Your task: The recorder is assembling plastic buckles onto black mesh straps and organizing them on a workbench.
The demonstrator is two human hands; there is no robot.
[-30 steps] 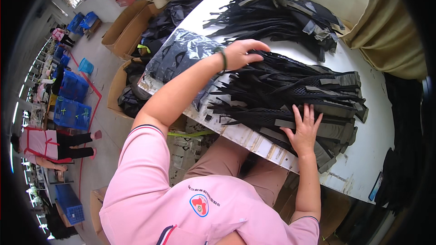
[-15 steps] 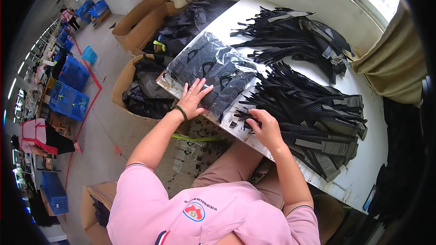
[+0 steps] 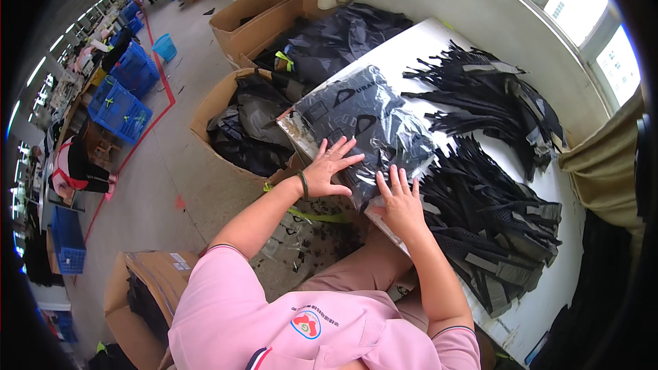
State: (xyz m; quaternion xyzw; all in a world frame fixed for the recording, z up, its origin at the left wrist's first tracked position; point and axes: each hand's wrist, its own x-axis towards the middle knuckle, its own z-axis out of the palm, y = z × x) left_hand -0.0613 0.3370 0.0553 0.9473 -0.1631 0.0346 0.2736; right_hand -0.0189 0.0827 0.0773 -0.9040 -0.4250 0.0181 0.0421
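A clear plastic bag with flat black contents and dark printing lies on the left part of the white table. My left hand rests palm down on its near left edge, fingers spread and a dark band round the wrist. Flat at the bag's near right corner, my right hand has its fingers stretched out, holding nothing. Just right of that hand is a fanned bundle of black mesh strips with grey ends. Behind it lies a second black strip bundle.
Cardboard boxes of black bagged goods stand against the table's left side. Another open box is at lower left. A curtain hangs at right. Scraps litter the floor by my legs. Blue crates and people are farther left.
My right hand has left the near ends of the black strips and now lies on the bag's corner, fingers straightened. My left hand stays on the bag. The whole view has shifted.
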